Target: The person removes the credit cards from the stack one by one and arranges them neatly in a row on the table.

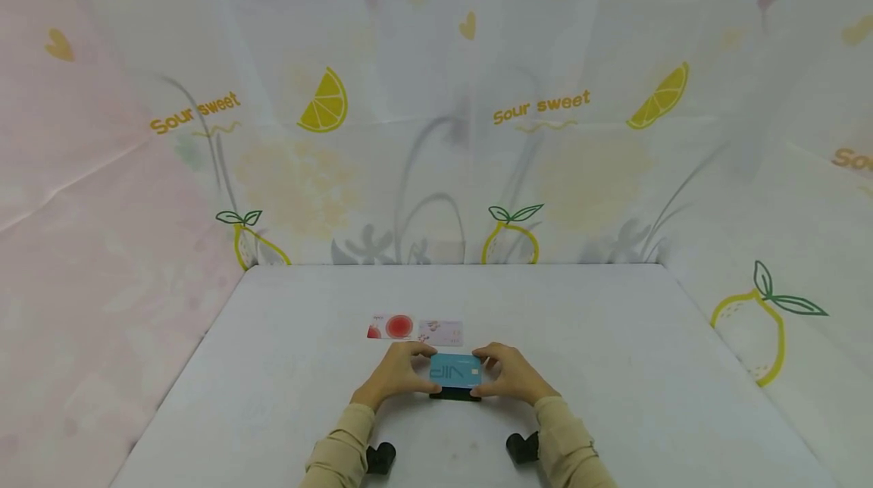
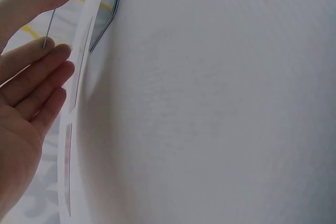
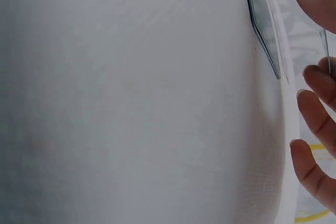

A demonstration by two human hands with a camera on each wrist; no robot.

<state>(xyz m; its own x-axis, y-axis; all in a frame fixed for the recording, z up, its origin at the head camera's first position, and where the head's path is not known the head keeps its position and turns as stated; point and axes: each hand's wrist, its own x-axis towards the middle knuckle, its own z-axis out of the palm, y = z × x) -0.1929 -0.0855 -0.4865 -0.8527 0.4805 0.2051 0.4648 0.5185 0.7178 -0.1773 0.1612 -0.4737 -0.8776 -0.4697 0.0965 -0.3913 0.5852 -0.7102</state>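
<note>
Two hands hold a blue card (image 1: 455, 371) near the front middle of the white table (image 1: 614, 367). The left hand (image 1: 398, 371) pinches the card's left end with curled fingers (image 2: 37, 72) and thumb. The right hand (image 1: 513, 373) pinches the right end the same way, with its fingers (image 3: 315, 114) bent around the edge. The card is lifted a little above a dark thing (image 1: 455, 394) that lies flat on the table right under it. Just behind the hands lie a card with a red circle (image 1: 392, 327) and a pale card (image 1: 440, 333), side by side and touching.
</note>
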